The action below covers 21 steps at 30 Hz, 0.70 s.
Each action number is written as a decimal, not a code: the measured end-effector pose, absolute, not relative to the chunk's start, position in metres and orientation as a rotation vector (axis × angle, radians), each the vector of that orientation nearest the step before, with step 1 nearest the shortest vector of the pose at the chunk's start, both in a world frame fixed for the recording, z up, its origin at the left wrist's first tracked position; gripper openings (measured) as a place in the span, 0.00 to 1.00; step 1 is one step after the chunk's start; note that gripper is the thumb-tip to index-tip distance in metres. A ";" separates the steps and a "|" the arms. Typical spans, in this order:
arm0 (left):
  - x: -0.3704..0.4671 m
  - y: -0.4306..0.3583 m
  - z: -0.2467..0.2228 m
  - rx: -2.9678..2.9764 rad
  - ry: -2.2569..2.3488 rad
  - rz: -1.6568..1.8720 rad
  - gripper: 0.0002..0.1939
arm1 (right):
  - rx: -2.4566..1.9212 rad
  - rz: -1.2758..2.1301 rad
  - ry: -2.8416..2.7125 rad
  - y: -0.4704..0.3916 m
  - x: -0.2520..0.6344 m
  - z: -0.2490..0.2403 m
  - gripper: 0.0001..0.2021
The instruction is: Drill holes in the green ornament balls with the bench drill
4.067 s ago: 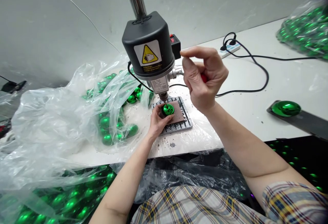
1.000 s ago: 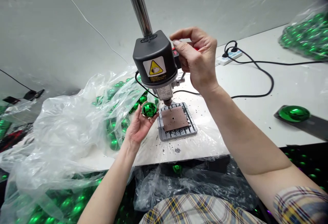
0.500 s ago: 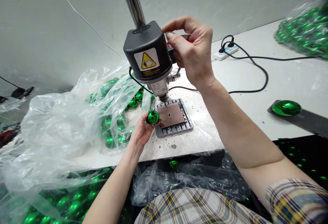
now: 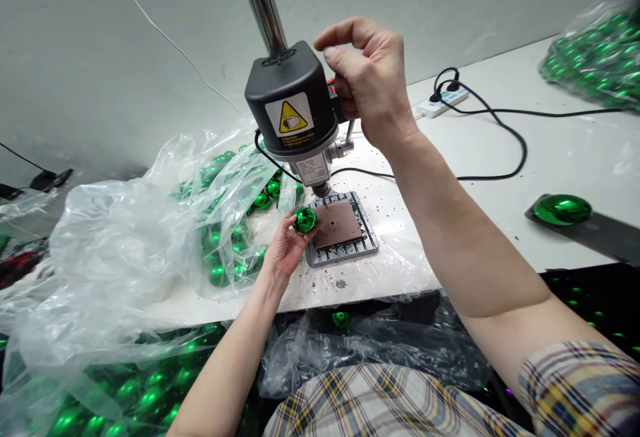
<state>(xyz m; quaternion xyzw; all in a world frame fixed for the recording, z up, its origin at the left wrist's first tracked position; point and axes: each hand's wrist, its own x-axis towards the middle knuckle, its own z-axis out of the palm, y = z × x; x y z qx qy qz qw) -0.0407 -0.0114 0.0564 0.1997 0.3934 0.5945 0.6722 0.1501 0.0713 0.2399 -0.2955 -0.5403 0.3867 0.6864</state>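
My left hand [image 4: 290, 247] is closed on a shiny green ball [image 4: 305, 220], at the left edge of a brown plate [image 4: 343, 230] with a small hole in it. The plate lies on the grey slotted base [image 4: 369, 245] of a small drill press [image 4: 287, 94], whose chuck and thin bit point down over the plate. Beside the black motor housing, my right hand [image 4: 373, 77] has its lower fingers curled around the feed lever [image 4: 351, 132]. Its thumb and index finger stick out above. Much of the lever is hidden by the hand.
A clear plastic bag [image 4: 115, 224] with green balls spreads left of the press. Another bag [image 4: 595, 57] of balls lies at the far right. A power strip [image 4: 443, 102] with black cables sits behind. A green ball [image 4: 563, 209] rests on a dark strip [image 4: 613, 234]. Dark shavings surround the base.
My left hand has carried the green ball slightly right and up, farther over the plate's edge. My right hand has shifted a little up and left beside the motor housing.
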 end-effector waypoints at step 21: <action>-0.030 0.015 0.017 1.370 1.353 1.258 0.30 | -0.592 0.803 -1.253 0.075 0.151 0.236 0.12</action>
